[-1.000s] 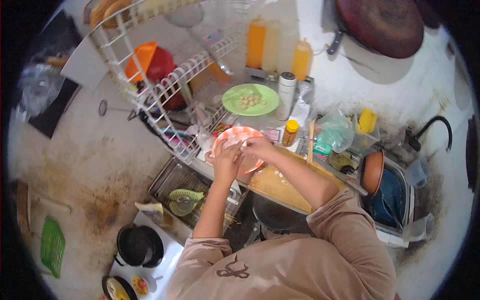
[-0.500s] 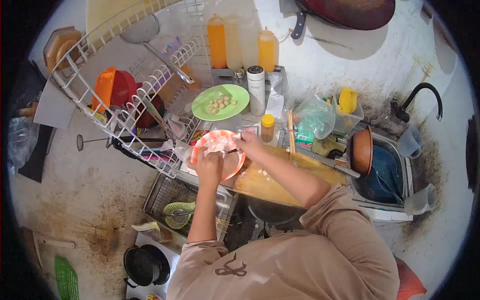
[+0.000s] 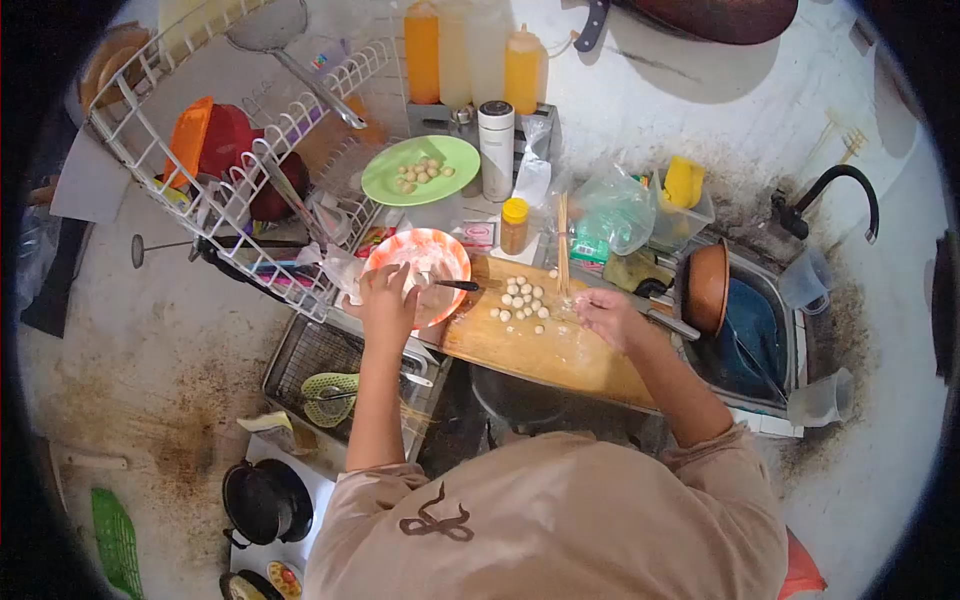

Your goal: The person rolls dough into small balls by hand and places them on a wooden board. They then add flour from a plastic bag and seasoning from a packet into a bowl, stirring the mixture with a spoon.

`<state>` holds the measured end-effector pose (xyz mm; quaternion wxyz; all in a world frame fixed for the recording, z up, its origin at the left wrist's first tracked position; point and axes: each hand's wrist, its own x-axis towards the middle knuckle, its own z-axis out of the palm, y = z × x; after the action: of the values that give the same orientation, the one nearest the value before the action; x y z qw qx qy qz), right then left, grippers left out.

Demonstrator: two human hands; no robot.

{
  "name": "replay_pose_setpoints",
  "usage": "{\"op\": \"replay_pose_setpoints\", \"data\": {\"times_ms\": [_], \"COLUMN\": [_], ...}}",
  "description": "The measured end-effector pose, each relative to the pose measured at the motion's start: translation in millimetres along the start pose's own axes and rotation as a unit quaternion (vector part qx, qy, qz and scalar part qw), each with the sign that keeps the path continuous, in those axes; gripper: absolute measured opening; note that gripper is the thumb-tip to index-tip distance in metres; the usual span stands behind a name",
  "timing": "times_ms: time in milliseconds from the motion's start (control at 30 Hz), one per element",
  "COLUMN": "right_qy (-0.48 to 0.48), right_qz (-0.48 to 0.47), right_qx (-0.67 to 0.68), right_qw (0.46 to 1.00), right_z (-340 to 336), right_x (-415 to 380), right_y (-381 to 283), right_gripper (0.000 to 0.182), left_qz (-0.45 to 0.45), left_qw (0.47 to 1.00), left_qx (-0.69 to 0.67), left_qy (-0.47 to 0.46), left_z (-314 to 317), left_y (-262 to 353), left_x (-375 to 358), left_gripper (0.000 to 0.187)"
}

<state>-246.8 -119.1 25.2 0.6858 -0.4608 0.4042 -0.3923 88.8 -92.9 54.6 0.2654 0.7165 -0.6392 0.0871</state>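
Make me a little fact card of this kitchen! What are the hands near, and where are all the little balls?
Left hand: fingers spread, at the near-left side of the bowl
Right hand: above the board; too small to tell if it holds anything
Bowl: orange and white, with white stuff inside
Board: wooden, with small white balls on it
Green plate: more little balls on top
Black handle: sticks out over the bowl's right rim
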Motion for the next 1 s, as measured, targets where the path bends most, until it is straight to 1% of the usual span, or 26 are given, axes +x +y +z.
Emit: {"op": "replay_pose_setpoints", "data": {"times_ms": [33,100,133,167,200,233,267,300,367,433,467,500,567,600,633,700,733,833,933,1000], "right_qy": [0.027,0.047,0.057,0.079,0.102,0.124,0.135,0.145,0.153,0.149,0.128,0.107,0.087,0.076,0.08,0.088,0.064,0.055,0.025,0.076], "right_qz": [-0.013,-0.036,-0.047,-0.044,-0.041,-0.038,-0.052,-0.067,-0.104,-0.151,-0.205,-0.258,-0.34,-0.379,-0.378,-0.364,-0.313,-0.3,-0.269,-0.333], "right_qx": [-0.039,-0.051,-0.056,-0.062,-0.068,-0.074,-0.084,-0.095,-0.105,-0.101,-0.142,-0.183,-0.31,-0.371,-0.459,-0.618,-0.654,-0.672,-0.602,-0.579], "right_qw": [0.999,0.997,0.996,0.994,0.992,0.989,0.986,0.982,0.977,0.972,0.96,0.942,0.883,0.844,0.8,0.692,0.685,0.674,0.751,0.74], "right_z": [-9.7,-22.4,-26.0,-28.6,-25.2,-23.3,-24.3,-26.1,-18.1,11.8,25.5,37.9,55.1,59.9,62.2,65.9,65.6,62.7,56.4,54.6], "right_x": [-6.5,-17.7,-22.7,-28.1,-34.7,-39.7,-41.4,-41.3,-45.4,-54.4,-56.4,-58.7,-61.8,-64.1,-68.3,-78.1,-80.2,-90.7,-97.9,-93.0], "right_y": [7.6,19.3,23.6,28.1,26.7,26.9,31.4,37.1,37.3,25.7,26.3,27.8,29.7,27.8,23.8,15.6,15.4,12.7,-11.7,-8.5], "right_gripper": [0.015,0.015,0.014,0.014,0.015,0.015,0.015,0.015,0.017,0.021,0.024,0.028,0.033,0.036,0.039,0.048,0.058,0.061,0.059,0.058], "left_qz": [0.038,0.114,0.114,0.059,0.002,-0.056,-0.091,-0.124,-0.165,-0.238,-0.273,-0.271,-0.265,-0.305,-0.297,-0.284,-0.263,-0.27,-0.27,-0.227], "left_qw": [0.998,0.979,0.961,0.925,0.866,0.785,0.686,0.571,0.486,0.346,0.272,0.253,0.214,0.213,0.218,0.229,0.219,0.308,0.318,0.359], "left_qx": [-0.051,-0.151,-0.239,-0.374,-0.5,-0.612,-0.708,-0.788,-0.827,-0.866,-0.876,-0.88,-0.887,-0.875,-0.878,-0.881,-0.89,-0.872,-0.87,-0.869], "left_qy": [0.026,0.077,0.077,0.025,-0.027,-0.078,-0.139,-0.195,-0.229,-0.272,-0.291,-0.298,-0.312,-0.309,-0.307,-0.302,-0.301,-0.27,-0.262,-0.255], "left_z": [-3.7,-8.9,-10.5,-7.8,-4.4,-0.5,5.2,10.8,8.3,18.6,24.2,30.5,40.4,40.2,39.2,35.8,31.7,50.0,55.8,51.7], "left_y": [4.6,11.4,20.6,32.0,46.2,60.3,72.1,84.7,120.1,144.2,153.0,159.8,171.8,178.0,181.1,183.1,180.6,175.4,180.7,192.2], "left_x": [-2.3,-7.1,-12.6,-21.6,-32.2,-41.8,-49.8,-55.9,-62.8,-67.0,-69.9,-73.0,-76.4,-77.3,-76.7,-75.7,-75.2,-77.7,-81.0,-83.7], "left_gripper": [0.038,0.034,0.028,0.026,0.025,0.024,0.026,0.029,0.048,0.057,0.061,0.063,0.068,0.072,0.07,0.066,0.061,0.059,0.058,0.058]}}
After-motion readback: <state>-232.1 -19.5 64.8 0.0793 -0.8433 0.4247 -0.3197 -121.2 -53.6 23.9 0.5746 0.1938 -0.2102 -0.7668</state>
